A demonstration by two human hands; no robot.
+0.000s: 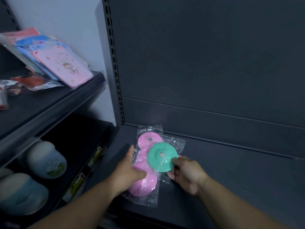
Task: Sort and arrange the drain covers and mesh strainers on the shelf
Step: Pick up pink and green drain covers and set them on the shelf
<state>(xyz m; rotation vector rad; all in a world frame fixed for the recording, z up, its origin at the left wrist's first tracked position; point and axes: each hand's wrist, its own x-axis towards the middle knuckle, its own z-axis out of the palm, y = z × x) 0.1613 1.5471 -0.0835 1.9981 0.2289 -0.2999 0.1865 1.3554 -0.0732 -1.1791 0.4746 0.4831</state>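
Dark grey metal shelving (214,171), slotted upright (113,63), pale wall (69,22)

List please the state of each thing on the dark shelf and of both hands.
Green round drain cover in clear bag: held by right hand, overlapping pink ones.
Pink round drain covers in clear bags: lying flat, left hand on them.
Dark metal shelf: mostly bare.

Setting: retail shop, stockroom-style aisle. Evidence: dark metal gondola shelving (214,162) with a slotted upright (115,66) running down centre-left of frame. Goods are in clear retail packaging: bagged drain covers (162,157) at lower centre, pink and blue packs with cartoon prints (66,66) stacked upper left, pale capped containers (46,160) in a row lower left. Shelf-edge price labels (95,157) blurred, unreadable.
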